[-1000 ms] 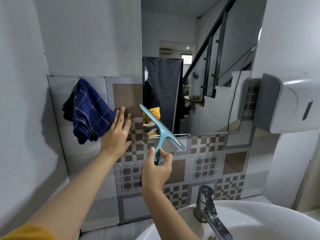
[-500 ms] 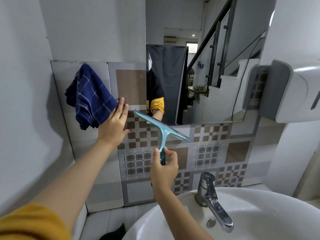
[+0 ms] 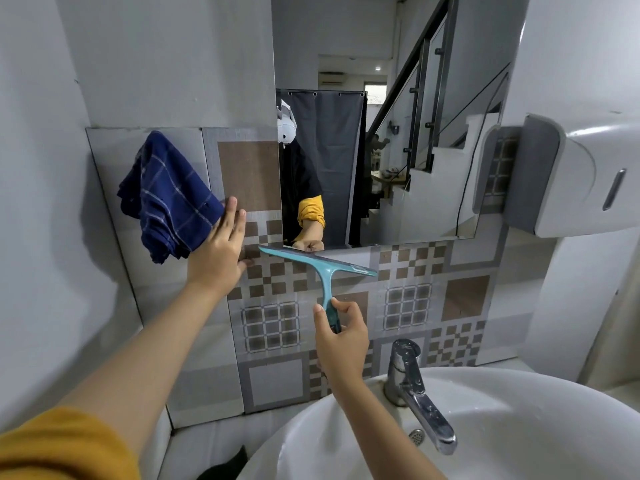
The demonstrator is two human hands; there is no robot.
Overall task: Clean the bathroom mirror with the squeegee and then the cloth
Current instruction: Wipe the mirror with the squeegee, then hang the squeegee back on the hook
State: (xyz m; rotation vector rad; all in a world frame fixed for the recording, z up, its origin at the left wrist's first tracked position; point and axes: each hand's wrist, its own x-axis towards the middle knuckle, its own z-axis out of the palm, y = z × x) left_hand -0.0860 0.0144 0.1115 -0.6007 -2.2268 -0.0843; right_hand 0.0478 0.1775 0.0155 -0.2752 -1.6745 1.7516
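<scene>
Below the mirror [image 3: 415,150] at frame centre, the right hand [image 3: 341,337] grips a teal squeegee [image 3: 323,271]. Left hand [image 3: 218,251] lies open, flat against the tiles, touching a blue cloth [image 3: 166,195].

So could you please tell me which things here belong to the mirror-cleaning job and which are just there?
Job:
mirror
squeegee, gripped by the right hand
blue checked cloth, beside the left hand

Just there:
tap
basin
wall dispenser
</scene>
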